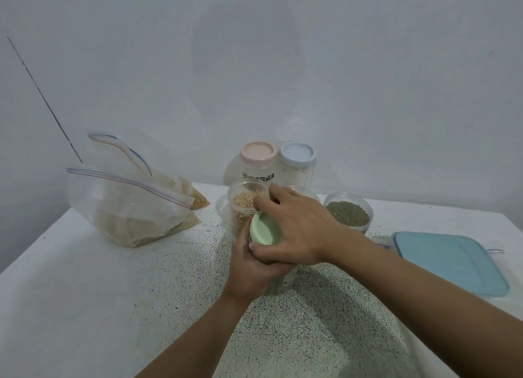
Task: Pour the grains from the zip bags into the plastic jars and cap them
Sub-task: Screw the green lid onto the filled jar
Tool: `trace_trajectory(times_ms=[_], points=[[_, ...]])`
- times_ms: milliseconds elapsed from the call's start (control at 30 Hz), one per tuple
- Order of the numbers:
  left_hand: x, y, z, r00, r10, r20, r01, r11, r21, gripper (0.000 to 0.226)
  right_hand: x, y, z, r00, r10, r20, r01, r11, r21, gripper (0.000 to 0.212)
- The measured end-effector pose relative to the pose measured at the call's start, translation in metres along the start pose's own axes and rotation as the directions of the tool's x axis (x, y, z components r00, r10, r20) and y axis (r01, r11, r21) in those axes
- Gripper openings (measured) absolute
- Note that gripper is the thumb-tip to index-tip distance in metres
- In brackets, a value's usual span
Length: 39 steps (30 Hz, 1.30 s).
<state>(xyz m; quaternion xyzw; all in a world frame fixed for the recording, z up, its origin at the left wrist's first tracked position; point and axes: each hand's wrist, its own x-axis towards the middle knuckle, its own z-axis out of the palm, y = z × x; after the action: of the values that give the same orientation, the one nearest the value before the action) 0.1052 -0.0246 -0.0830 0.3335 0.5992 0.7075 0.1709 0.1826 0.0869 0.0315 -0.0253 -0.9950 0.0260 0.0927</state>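
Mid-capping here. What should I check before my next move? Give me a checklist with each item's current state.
1. Left hand grips the held jar: ok.
2. Right hand holds the green lid at the jar's mouth: ok.
3. Lid screwed fully home: cannot tell; the hands hide the rim.
4. Yellow-grain jar capped: not ok, open.
5. Green-grain jar capped: not ok, open.
6. Front zip bag emptied: not ok, grain inside.
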Motion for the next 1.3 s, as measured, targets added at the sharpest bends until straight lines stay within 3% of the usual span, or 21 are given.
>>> trace_trajectory(times_ms=[100, 200, 300, 567, 700, 833, 1000, 1067, 1133, 1233, 1300], points=[[-0.001, -0.001, -0.001, 1.0, 0.001, 0.005, -0.001, 1.0, 0.011, 0.092, -0.001, 0.003, -0.001, 0.998, -0.055, -0.016, 0.056, 0.998, 0.035, 0.054], [-0.002, 0.0, 0.0, 1.0, -0.011, 0.008, 0.011, 1.0, 0.03, 0.095, 0.004, 0.015, -0.011, 0.985, -0.116, 0.129, 0.085, 0.97, 0.227, 0.058], [-0.002, -0.003, 0.0, 1.0, -0.017, 0.017, 0.016, 0.999, 0.029, 0.099, 0.008, 0.021, -0.016, 0.974, -0.144, 0.177, 0.088, 0.953, 0.291, 0.064], [0.001, -0.002, 0.002, 0.999, 0.017, 0.03, -0.018, 1.0, 0.018, 0.085, 0.005, -0.002, 0.004, 0.99, 0.132, -0.055, -0.129, 0.99, 0.052, 0.068], [0.002, -0.004, 0.0, 0.999, 0.025, 0.034, -0.025, 1.0, 0.002, 0.075, 0.008, -0.016, 0.006, 0.97, 0.238, -0.038, -0.241, 0.964, -0.116, 0.081], [0.003, -0.008, 0.0, 0.997, -0.002, 0.079, 0.005, 0.999, -0.036, 0.078, 0.013, -0.016, -0.004, 0.955, 0.287, 0.079, -0.261, 0.935, -0.24, 0.098], [-0.001, -0.007, -0.001, 0.998, -0.037, 0.053, 0.038, 0.999, -0.029, 0.093, 0.016, -0.004, -0.033, 0.923, 0.038, 0.384, -0.061, 0.997, 0.049, 0.071], [-0.003, -0.007, -0.001, 0.998, -0.041, 0.045, 0.042, 0.999, -0.024, 0.093, 0.018, 0.0, -0.032, 0.933, 0.02, 0.36, -0.057, 0.994, 0.09, 0.066], [-0.002, -0.006, -0.001, 0.998, -0.046, 0.046, 0.047, 0.999, -0.028, 0.091, 0.018, -0.004, -0.024, 0.956, 0.094, 0.279, -0.101, 0.995, 0.01, 0.063], [-0.002, -0.005, 0.0, 0.998, -0.042, 0.049, 0.044, 0.999, -0.032, 0.084, 0.016, -0.008, -0.007, 0.962, 0.249, 0.116, -0.234, 0.963, -0.133, 0.088], [-0.001, -0.005, -0.001, 0.997, -0.056, 0.057, 0.059, 0.997, -0.043, 0.087, 0.014, -0.007, -0.004, 0.951, 0.295, 0.098, -0.275, 0.945, -0.177, 0.1]])
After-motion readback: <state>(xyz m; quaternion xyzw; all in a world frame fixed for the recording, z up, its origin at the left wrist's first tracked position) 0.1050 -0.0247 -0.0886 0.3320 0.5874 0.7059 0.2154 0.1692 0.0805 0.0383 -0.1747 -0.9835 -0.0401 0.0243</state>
